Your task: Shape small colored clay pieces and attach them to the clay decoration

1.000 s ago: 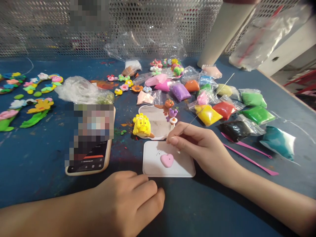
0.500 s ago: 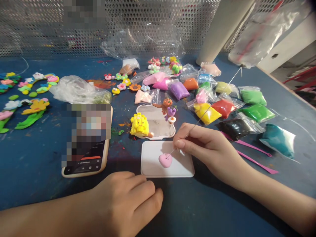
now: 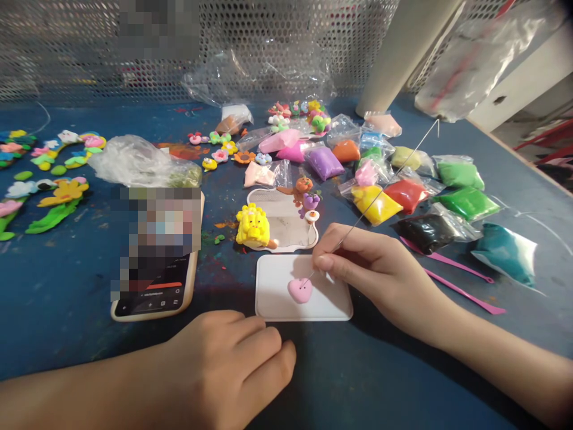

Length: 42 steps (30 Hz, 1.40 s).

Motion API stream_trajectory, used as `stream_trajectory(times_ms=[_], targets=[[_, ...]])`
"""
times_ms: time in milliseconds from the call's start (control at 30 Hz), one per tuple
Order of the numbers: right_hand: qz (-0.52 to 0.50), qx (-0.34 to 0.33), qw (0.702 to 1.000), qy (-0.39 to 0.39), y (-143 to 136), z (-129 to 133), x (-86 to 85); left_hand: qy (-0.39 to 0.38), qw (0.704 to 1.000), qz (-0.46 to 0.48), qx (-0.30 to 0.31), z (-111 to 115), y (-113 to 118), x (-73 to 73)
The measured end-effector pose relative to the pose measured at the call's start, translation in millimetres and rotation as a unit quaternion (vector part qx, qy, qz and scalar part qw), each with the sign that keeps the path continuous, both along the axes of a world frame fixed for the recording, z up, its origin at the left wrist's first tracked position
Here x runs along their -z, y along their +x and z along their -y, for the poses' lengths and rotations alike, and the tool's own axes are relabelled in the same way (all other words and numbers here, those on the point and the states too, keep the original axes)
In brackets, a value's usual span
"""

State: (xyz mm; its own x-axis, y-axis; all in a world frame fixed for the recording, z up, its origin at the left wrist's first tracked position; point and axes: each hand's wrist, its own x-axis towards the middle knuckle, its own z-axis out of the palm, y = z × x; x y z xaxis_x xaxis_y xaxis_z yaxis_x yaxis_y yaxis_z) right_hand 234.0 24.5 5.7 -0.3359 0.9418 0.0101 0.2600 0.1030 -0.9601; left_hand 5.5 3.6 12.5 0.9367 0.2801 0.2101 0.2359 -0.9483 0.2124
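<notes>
My right hand (image 3: 358, 257) pinches a thin metal wire (image 3: 380, 190), bent into a hook at its far end. The wire's lower tip touches a small pink heart-shaped piece of clay (image 3: 299, 291) with tiny dark dots on it. Under the clay lies a white board (image 3: 275, 272) with rounded corners. My left hand (image 3: 242, 358) rests on the table just in front of the board, fingers curled in; its palm is hidden. Behind the board is a white-rimmed mirror (image 3: 286, 222) with a yellow clay figure (image 3: 253, 226) and small clay figures along its edge.
A phone (image 3: 154, 280) lies to the left, its screen partly blurred out. Several bags of coloured clay, such as a yellow one (image 3: 376, 205) and a teal one (image 3: 504, 254), lie at the right. Pink modelling tools (image 3: 465, 291) lie beside my right forearm. Clay flowers (image 3: 67, 194) are at far left.
The wire's tip has shifted slightly left on the pink clay heart, and my right hand has moved a little with it. My left hand stays put.
</notes>
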Motion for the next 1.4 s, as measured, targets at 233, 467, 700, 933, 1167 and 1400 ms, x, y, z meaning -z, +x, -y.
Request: stream_trajectory(times_ms=[233, 467, 700, 933, 1167, 1400], targets=[[-0.006, 0.007, 1.000, -0.009, -1, 0, -3.1, 0.000, 1.000, 0.003, -0.001, 2, -3, 3.4], [-0.062, 0.113, 0.983, 0.132, 5, -2, -2.7, 0.005, 1.000, 0.009, -0.005, 2, -5, 0.8], [0.200, 0.102, 0.908, 0.354, 44, -13, -14.5, 0.009, 0.999, 0.038, -0.012, 3, -2, 0.7], [0.371, -0.050, 0.843, 0.385, 59, -18, -7.9, -0.038, 0.994, 0.073, -0.076, 4, -4, -3.9], [0.390, -0.067, 0.851, 0.346, 59, -18, -5.0, -0.043, 0.989, 0.114, -0.088, 0, -5, -2.3], [0.406, -0.065, 0.848, 0.334, 66, -21, -2.8, 0.030, 0.972, 0.178, -0.153, 0, -4, 2.7]])
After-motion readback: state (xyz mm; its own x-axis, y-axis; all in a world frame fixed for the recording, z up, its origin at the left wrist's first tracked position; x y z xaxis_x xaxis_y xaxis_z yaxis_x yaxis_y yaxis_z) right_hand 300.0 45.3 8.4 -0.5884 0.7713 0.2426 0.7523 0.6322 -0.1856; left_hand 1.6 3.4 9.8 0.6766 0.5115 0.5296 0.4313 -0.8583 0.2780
